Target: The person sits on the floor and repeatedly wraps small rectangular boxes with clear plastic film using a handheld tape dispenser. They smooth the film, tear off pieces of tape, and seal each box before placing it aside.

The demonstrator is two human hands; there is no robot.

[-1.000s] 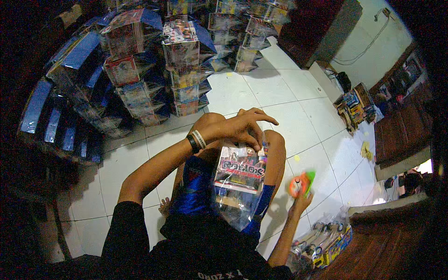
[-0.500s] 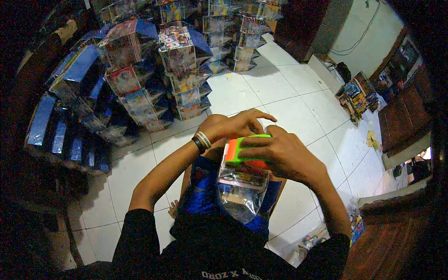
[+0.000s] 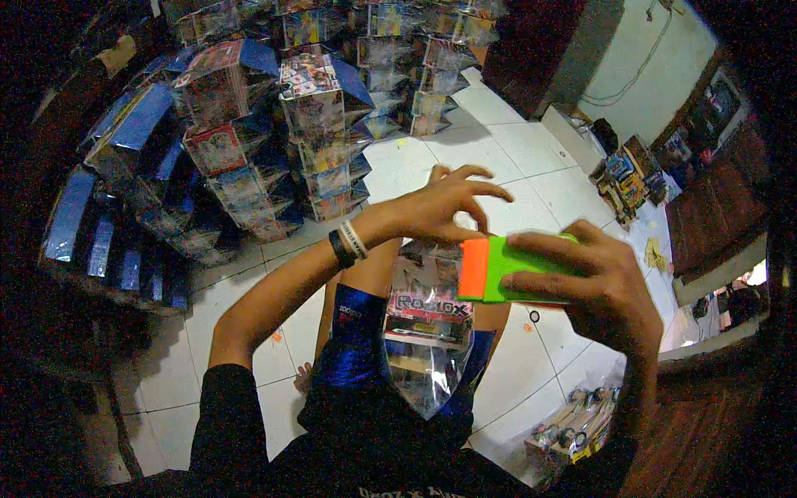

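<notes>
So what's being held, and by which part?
The right hand holds the green-and-orange tool, fingers across its green side. Whether the left hand pinches anything can't be told.

Smooth, matt plastic is shown on the bright green and orange block-shaped object, while the clear, printed packet is formed of glossy, creased, see-through film. A satiny sheen is given off by the blue cloth shorts, whereas the black cloth sleeve is seen as dull and matt. The stacked cartons are covered in shiny, crinkled clear film, and the floor is laid with smooth, faintly glossy white tiles.
</notes>
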